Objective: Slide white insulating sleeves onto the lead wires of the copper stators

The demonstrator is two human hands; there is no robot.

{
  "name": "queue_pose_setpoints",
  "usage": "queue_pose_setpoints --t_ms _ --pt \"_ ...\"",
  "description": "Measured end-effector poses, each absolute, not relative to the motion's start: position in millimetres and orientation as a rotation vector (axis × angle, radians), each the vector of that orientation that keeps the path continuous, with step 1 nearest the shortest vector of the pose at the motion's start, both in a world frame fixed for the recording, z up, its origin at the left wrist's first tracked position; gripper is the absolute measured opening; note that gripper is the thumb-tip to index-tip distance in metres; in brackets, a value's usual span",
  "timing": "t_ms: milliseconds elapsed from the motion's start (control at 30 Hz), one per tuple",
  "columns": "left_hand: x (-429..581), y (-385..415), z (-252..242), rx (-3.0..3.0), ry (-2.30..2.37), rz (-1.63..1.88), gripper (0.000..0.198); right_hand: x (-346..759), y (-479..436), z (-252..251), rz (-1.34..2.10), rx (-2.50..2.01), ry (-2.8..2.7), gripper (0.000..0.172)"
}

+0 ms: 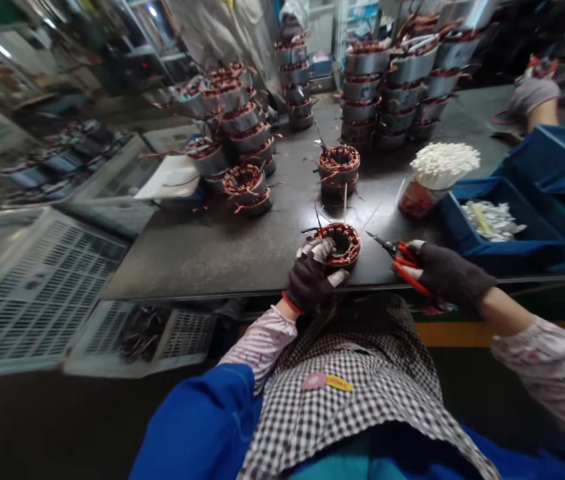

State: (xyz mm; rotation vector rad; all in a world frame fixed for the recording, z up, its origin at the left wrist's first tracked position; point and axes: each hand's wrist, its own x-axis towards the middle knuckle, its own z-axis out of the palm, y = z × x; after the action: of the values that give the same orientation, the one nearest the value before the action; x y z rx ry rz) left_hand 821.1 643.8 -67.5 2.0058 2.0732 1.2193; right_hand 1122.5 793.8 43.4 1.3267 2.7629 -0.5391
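Observation:
A motor stator (348, 252) with copper windings lies near the front edge of the dark table. Gloved, my left hand (315, 270) grips its left side, fingers over the rim and thumb at the front. Dark wire ends and a pale strand stick up from its back. To the right, my right hand (445, 272), also gloved, is closed round the red handles of a pair of pliers (405, 263). Their dark tip points left toward the stator, apart from it. Behind stands a stack of two stators (339, 172); another short stack (246, 189) is at the left.
Tall stator stacks (362, 90) line the table's back. At the right are a tub of white sticks (432, 177) and a blue bin (505, 223) with pale pieces. Plastic crates (47, 287) stand at the left. Another person's gloved hand (533, 97) shows at the upper right.

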Motion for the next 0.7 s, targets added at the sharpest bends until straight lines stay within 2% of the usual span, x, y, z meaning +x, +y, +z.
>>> queue_pose_setpoints --t_ms 133,200,333,400,467,500,633,700 --pt "823 647 -78 2.040 2.044 1.367 0.083 1107 788 63 -0.310 1.277 2.581 0.054" --pt "823 645 -77 2.050 1.998 1.424 0.080 1100 793 68 -0.318 1.235 2.608 0.056" --pt "823 641 -73 2.069 1.951 1.440 0.073 1105 817 51 -0.717 1.086 2.625 0.043" --pt "824 640 -74 2.088 1.944 1.470 0.073 1112 825 38 -1.011 1.103 2.599 0.043" --pt "827 639 -75 2.096 1.957 1.503 0.072 1112 827 32 -1.113 1.146 2.613 0.046" --pt "828 638 -76 2.097 1.969 1.514 0.072 1108 826 33 -1.026 1.172 2.644 0.049" --pt "830 638 -76 2.086 2.023 1.525 0.074 1070 823 57 -0.304 1.182 2.648 0.064" --pt "830 638 -76 2.062 2.044 1.465 0.074 1056 827 68 -0.192 1.132 2.567 0.059"
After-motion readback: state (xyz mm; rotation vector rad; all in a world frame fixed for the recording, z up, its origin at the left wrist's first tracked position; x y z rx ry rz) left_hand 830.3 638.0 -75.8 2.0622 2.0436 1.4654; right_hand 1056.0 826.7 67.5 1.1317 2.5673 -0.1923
